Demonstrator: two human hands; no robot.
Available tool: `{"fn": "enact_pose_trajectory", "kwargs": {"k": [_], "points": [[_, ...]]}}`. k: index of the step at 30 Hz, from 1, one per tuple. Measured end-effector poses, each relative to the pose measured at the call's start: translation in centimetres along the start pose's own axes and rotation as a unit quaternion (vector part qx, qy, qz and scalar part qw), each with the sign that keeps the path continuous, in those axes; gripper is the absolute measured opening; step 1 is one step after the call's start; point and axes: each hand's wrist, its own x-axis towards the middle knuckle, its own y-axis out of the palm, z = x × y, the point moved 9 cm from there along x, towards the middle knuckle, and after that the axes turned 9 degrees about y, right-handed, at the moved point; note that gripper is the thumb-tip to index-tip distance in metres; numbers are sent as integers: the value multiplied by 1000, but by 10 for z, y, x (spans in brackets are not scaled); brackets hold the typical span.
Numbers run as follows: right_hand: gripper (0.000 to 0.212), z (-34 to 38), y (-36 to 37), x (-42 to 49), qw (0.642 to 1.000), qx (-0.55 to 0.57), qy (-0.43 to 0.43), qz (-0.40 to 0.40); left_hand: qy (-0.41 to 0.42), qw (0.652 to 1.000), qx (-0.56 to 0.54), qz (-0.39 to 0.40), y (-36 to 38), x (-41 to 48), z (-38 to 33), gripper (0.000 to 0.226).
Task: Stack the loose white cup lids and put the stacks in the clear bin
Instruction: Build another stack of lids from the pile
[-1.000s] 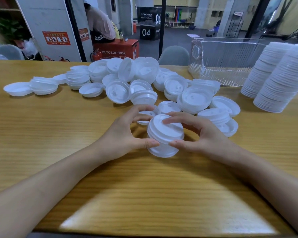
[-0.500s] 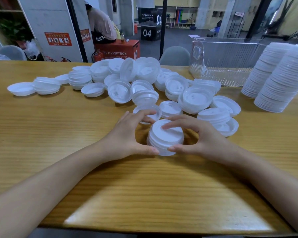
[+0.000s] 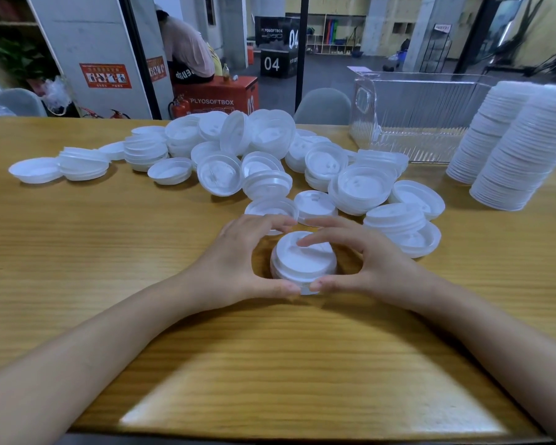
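White plastic sits between my fingers: a short stack of lids point(image 3: 303, 264) resting on the wooden table point(image 3: 109, 252), round, smooth and slightly glossy, with a ridged rim showing at the side. My left hand point(image 3: 238, 268) curls around its left side, thumb tip pressed to the near edge and the other fingers arched over the far side. My right hand point(image 3: 373, 268) mirrors it, thumb meeting the near edge just beside the left thumb, index finger laid across the flat top. Both hands are closed on the stack in a ring, the palms standing off from it. Both forearms run bare from the near corners of the view and angle inward, low over the tabletop.

Beyond my fingertips the loose lids point(image 3: 270, 162) lie in a scattered heap across the table, some face up with their sip holes visible, some upside down like shallow bowls, a few tipped on edge, several already nested in small piles. Farther right stand two tall leaning stacks point(image 3: 507, 149) of lids, side by side near the table's right edge. Behind the heap, at the table's far edge, the clear bin point(image 3: 414, 123) stands, its walls ribbed and see-through; I cannot tell whether any lids are inside. The table is pale oak-coloured with a fine straight grain.
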Motion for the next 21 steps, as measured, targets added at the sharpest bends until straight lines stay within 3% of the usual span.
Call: {"fn": "enact_pose_trajectory", "kwargs": {"k": [4, 7, 14, 21], "points": [[35, -3, -22, 0, 997, 16, 14, -79, 34, 999, 18, -19, -1, -1, -9, 67], [26, -10, -32, 5, 992, -34, 24, -122, 54, 998, 24, -23, 1, -3, -9, 59], [44, -15, -20, 35, 961, -247, 95, -83, 54, 998, 34, -15, -11, -9, 5, 56], [55, -29, -23, 56, 917, -339, 178, -112, 51, 998, -47, -8, -19, -15, 12, 53]]}}
